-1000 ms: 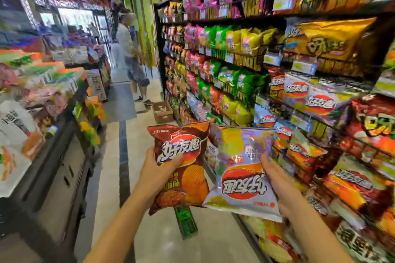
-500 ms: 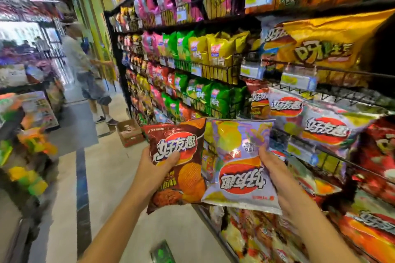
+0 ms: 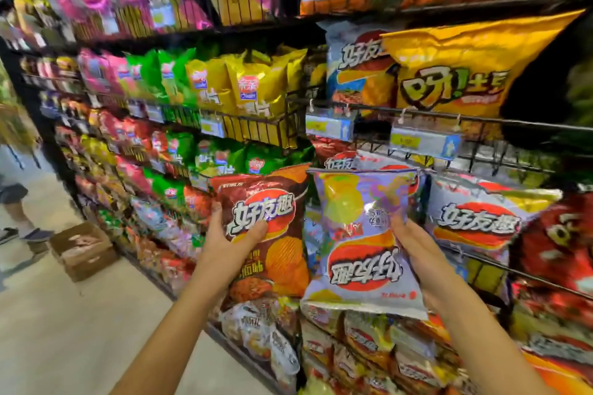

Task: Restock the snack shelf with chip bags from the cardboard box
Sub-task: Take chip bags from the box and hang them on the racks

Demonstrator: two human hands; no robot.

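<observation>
Overhead, yellow bag (image 3: 462,74) lettered "呀!土豆"

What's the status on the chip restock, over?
Left hand holds brown chip bag upright. Right hand holds lilac chip bag upside down. Neither shelved yet. Nothing blocking the shelf.

- i'm standing in a shop, in the snack aisle of a supermarket or convenience store.
- a tall black wire shelf (image 3: 417,114) runs the whole length of the aisle, tier above tier, packed with chip bags grouped by colour: pink, green, yellow, red.
- price tags (image 3: 425,141) hang in clear holders along the shelf fronts.
- a big yellow bag (image 3: 455,74) sits face-out like the rest, many copies of the same brand beside it.
- a cardboard box (image 3: 81,250) stands on the pale tiled floor (image 3: 64,330) by the shelf foot.
- another person's legs (image 3: 12,202) show further down the aisle.
</observation>
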